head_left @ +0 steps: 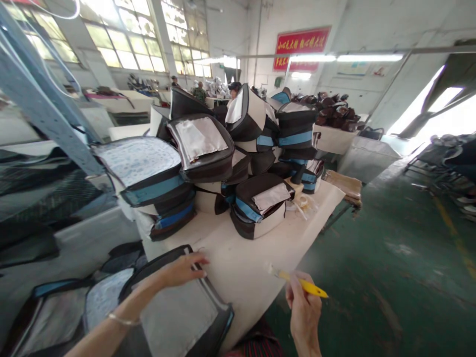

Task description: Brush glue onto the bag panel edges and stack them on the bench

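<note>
left hand (182, 271) spread open on a black-edged bag panel (178, 322), right hand (303, 310) pinching a yellow-handled brush (312, 289)

Place: factory workshop | stacked padded cases (203, 148) | long worktable (238, 267) | green floor (372, 277) | red wall banner (302, 48)

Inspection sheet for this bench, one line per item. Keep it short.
Surface: cream-topped table, loaded toward its far end.
Work items: left hand on the black edge of a padded panel; right hand holds a yellow-handled brush clear of the panel.
Clutter: stacked black-and-blue padded pieces crowd the table.
Cables: thin white cable at upper left.
Surroundings: green floor, a co-worker beyond the stack, red banner.
</note>
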Demonstrator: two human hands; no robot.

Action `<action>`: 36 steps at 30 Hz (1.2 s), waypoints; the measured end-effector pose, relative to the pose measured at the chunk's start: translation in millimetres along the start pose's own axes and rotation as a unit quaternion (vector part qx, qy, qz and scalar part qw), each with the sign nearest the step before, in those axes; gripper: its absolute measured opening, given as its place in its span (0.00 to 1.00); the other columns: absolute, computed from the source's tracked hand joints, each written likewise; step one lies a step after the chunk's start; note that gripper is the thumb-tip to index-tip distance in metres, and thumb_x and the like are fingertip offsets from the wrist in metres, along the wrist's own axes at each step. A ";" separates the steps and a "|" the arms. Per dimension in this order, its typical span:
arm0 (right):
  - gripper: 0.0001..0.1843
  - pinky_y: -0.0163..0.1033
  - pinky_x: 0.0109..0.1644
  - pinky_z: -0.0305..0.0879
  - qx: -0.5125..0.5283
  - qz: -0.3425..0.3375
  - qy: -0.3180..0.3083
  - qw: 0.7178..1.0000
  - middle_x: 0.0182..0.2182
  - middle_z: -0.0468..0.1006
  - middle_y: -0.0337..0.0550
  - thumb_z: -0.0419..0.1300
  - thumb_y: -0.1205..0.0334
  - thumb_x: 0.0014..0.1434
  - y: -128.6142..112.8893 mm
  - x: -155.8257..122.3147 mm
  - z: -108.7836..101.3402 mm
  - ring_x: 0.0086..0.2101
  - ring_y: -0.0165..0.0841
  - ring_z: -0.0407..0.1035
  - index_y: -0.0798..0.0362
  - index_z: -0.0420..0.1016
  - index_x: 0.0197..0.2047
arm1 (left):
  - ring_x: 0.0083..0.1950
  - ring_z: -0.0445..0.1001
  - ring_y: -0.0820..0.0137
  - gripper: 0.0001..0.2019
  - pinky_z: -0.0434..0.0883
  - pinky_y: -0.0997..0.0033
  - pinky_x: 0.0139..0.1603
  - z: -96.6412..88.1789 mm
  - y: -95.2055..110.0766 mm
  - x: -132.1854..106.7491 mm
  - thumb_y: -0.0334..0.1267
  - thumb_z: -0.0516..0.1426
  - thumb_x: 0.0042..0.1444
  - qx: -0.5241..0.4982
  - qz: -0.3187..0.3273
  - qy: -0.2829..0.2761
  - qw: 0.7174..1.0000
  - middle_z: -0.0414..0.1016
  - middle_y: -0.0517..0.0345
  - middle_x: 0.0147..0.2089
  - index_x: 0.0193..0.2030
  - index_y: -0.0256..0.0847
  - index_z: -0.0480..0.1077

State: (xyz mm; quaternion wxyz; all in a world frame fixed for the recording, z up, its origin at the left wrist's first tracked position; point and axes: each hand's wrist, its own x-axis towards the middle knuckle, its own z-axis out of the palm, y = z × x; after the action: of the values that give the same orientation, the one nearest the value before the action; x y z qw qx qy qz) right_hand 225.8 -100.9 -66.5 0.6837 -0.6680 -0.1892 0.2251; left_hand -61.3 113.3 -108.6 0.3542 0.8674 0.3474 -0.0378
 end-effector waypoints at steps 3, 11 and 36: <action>0.18 0.29 0.19 0.49 0.007 0.000 -0.012 1.000 0.18 0.62 0.30 0.63 0.47 0.57 -1.3 -1.0 2.4 0.19 0.25 0.54 0.55 0.70 0.35 | 0.54 0.71 0.52 0.15 0.58 0.49 0.60 46.0 14.4 17.7 0.47 0.62 0.49 0.102 0.023 -0.079 0.991 0.78 0.49 0.47 0.41 0.44 0.76; 0.16 0.29 0.18 0.49 0.001 -0.014 0.006 1.000 0.17 0.62 0.30 0.62 0.49 0.59 0.4 -1.2 -9.7 0.18 0.25 0.53 0.55 0.69 0.35 | 0.38 0.74 0.62 0.11 0.67 0.67 0.41 58.7 16.1 20.2 0.47 0.66 0.44 0.059 0.066 -0.143 0.986 0.78 0.58 0.32 0.30 0.43 0.76; 0.06 0.32 0.25 0.61 0.078 -0.115 -0.213 0.967 0.24 0.68 0.34 0.59 0.59 0.65 -67.9 -26.3 29.9 0.23 0.27 0.64 0.51 0.69 0.43 | 0.36 0.70 0.72 0.11 0.63 0.75 0.38 -31.3 131.7 -52.0 0.44 0.58 0.59 -0.180 0.140 0.152 0.962 0.71 0.58 0.34 0.38 0.37 0.75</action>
State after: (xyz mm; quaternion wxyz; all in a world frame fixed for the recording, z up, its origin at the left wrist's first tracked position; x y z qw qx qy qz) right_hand 191.0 -91.3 3.5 0.6986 -0.5233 -0.3879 0.2959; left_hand -23.4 36.5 8.5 0.4494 0.8247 0.2733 0.2078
